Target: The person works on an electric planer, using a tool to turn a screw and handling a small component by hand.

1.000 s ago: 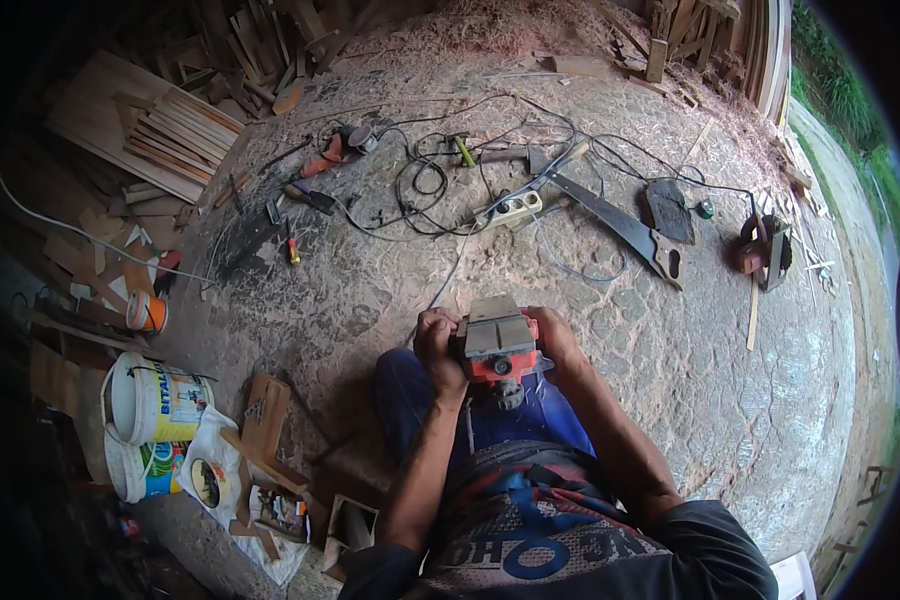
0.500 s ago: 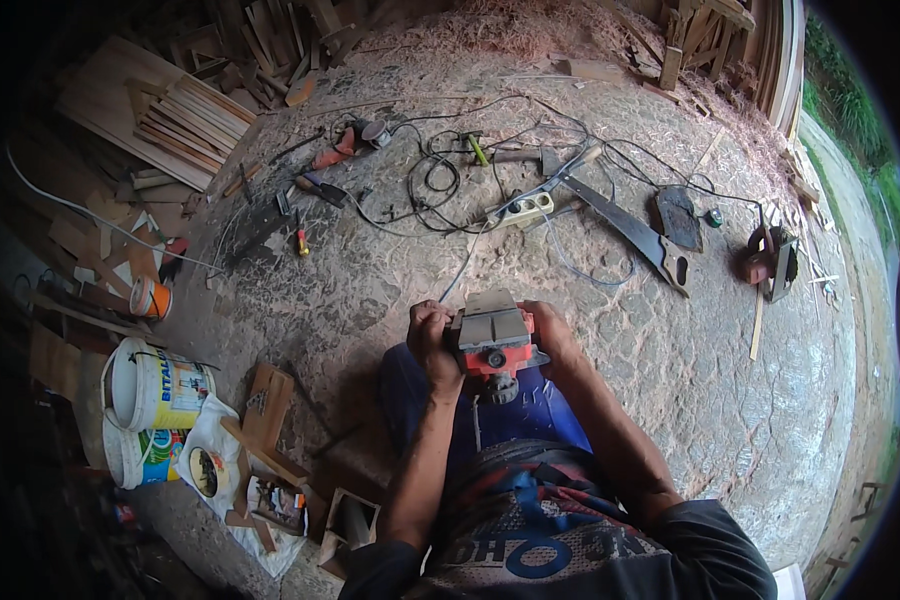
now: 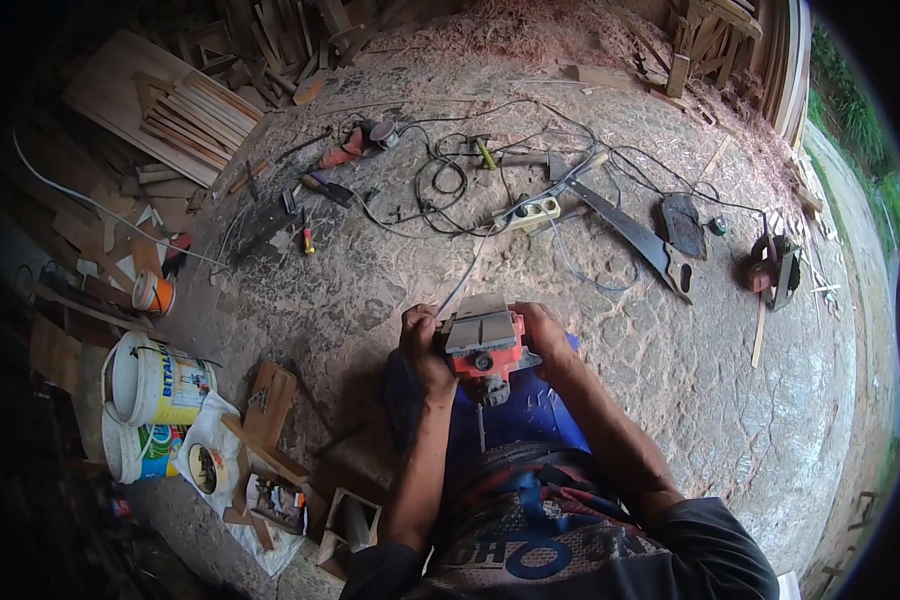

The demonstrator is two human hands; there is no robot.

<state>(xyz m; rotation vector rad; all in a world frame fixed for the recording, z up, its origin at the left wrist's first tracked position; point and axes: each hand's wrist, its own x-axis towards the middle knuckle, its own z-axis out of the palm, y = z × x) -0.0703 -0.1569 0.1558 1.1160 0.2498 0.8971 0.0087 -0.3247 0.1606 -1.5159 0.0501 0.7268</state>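
In front of my lap I hold a red electric planer (image 3: 483, 335) turned over, its grey sole plate facing up and its round black knob toward me. My left hand (image 3: 427, 350) is closed round its left side, the thumb bent near the plate's edge. On the opposite side my right hand (image 3: 543, 332) wraps the body, most of its fingers hidden. A cord runs from near the planer toward a white power strip (image 3: 532, 214) on the ground.
Beyond lie a handsaw (image 3: 625, 230), an angle grinder (image 3: 355, 148), a hammer (image 3: 532, 160), a red-yellow screwdriver (image 3: 308, 241) and tangled black cables. A circular saw (image 3: 773, 270) sits at right. White buckets (image 3: 138, 385) and wood offcuts stand at left; stacked boards (image 3: 195, 120) lie far left.
The planer has shifted slightly left and tilted a little, both hands moving with it. My grip stays on it.
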